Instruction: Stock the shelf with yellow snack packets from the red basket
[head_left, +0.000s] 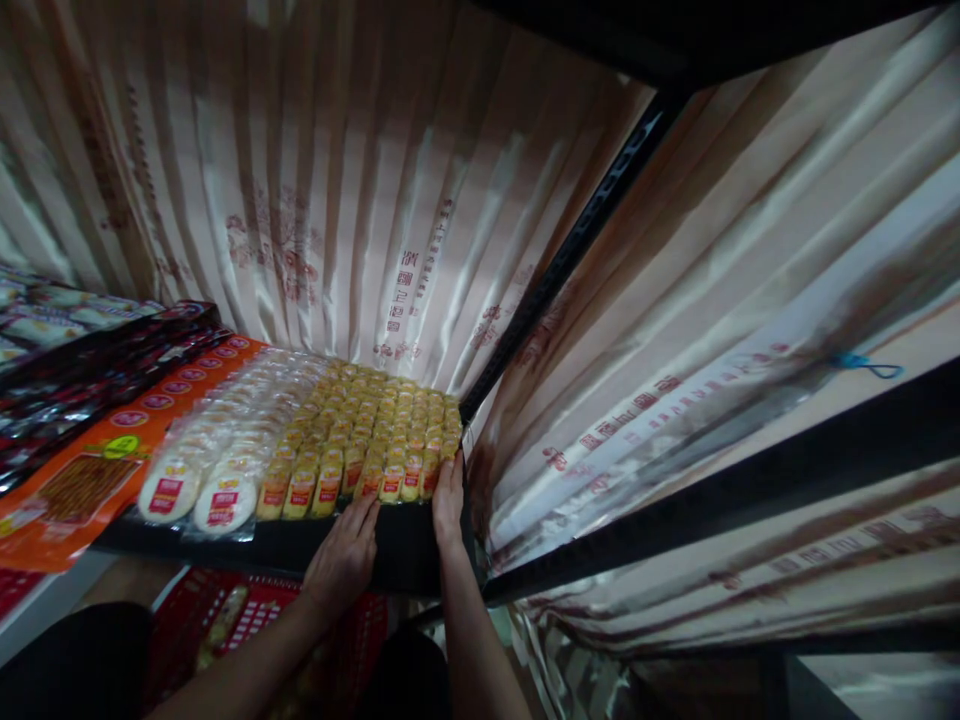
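Rows of small yellow-wrapped snack packs with red labels stand at the right end of a black shelf. My left hand reaches up to the front row, its outstretched fingers touching the lower front of the packs. At the right end of that row, my right hand lies with straight fingers along the side of the last packs. Neither hand lifts anything. Beside the yellow packs, to the left, are round white crackers in clear wrappers with red labels.
Further left lie an orange snack bag and dark shiny packages. A black slotted post rises at the shelf's right corner. Pale printed curtains hang behind. Below the shelf sits a red basket with packs inside.
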